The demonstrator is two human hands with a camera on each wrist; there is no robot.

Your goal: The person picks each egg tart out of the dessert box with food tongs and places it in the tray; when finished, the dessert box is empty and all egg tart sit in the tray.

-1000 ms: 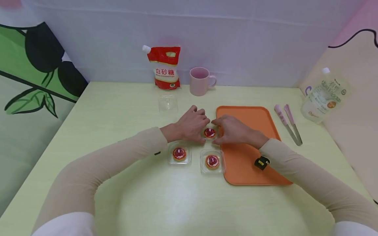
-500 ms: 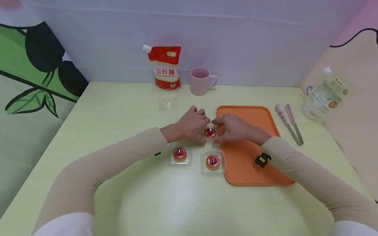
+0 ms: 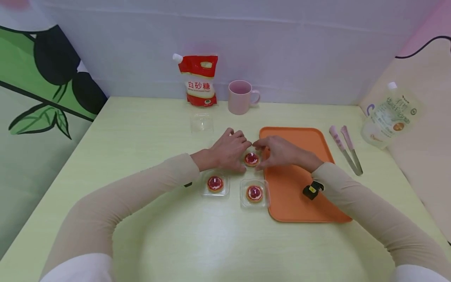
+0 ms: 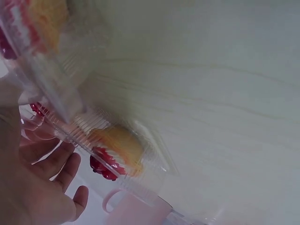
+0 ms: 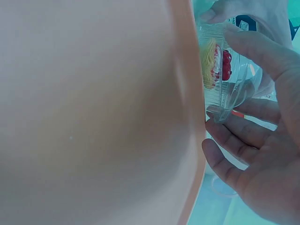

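Observation:
A clear plastic box holding a small red-topped tart (image 3: 251, 159) stands at the left edge of the orange tray (image 3: 299, 196). My left hand (image 3: 230, 152) grips its left side, thumb near and fingers far. On the opposite side my right hand (image 3: 282, 153) holds the same box, thumb and fingers spanning it, as the right wrist view shows beside the tart (image 5: 218, 68). Nearer the front are two more boxed tarts, one at left (image 3: 215, 183) and one at right (image 3: 255, 193) touching the tray. In both wrist views the fingers partly cover the box rim.
Toward the back are a red and white sugar pouch (image 3: 201, 82), a pink mug (image 3: 240, 98) and another clear plastic box (image 3: 202, 123). Tongs with pink handles (image 3: 347, 150) lie right of the tray. A translucent pouch (image 3: 389, 117) stands at the right edge.
Both hands stay around the same box with almost no movement. The right hand's thumb side shifts very slightly; the whole view drifts a little.

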